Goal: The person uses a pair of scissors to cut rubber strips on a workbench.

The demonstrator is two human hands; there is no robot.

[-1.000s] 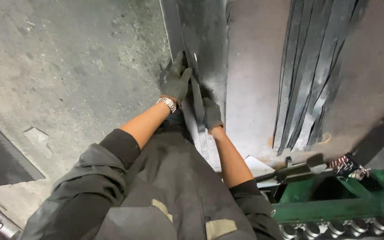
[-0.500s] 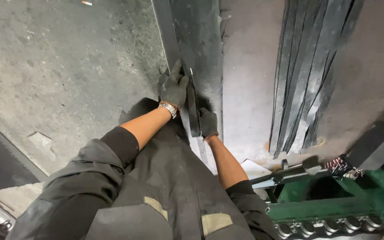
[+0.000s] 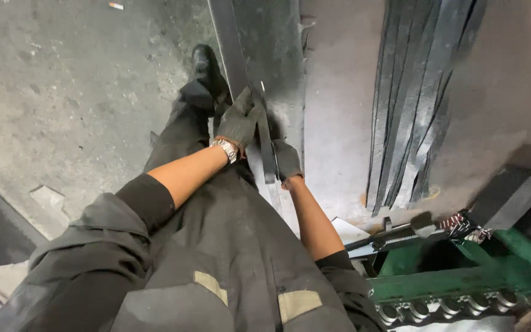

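Metal strip (image 3: 267, 144) held on edge against a long steel plate (image 3: 278, 55), gloved left hand (image 3: 238, 123) closed over its upper part, gloved right hand (image 3: 287, 161) gripping just below, open concrete floor (image 3: 75, 92) to the left, bundle of dark strips (image 3: 413, 104) well apart on the right, green machine frame (image 3: 462, 283) near the right elbow.

The person wears dark grey work clothes with two pale tan rectangular patches on the front. The sleeves are pushed up above the elbows, so the forearms are bare. The left hand (image 3: 238, 125) and the right hand (image 3: 286, 160) are in dark grey fabric gloves. A silver metal wristwatch (image 3: 225, 149) sits on the left wrist. One black leather shoe (image 3: 204, 65) shows below.
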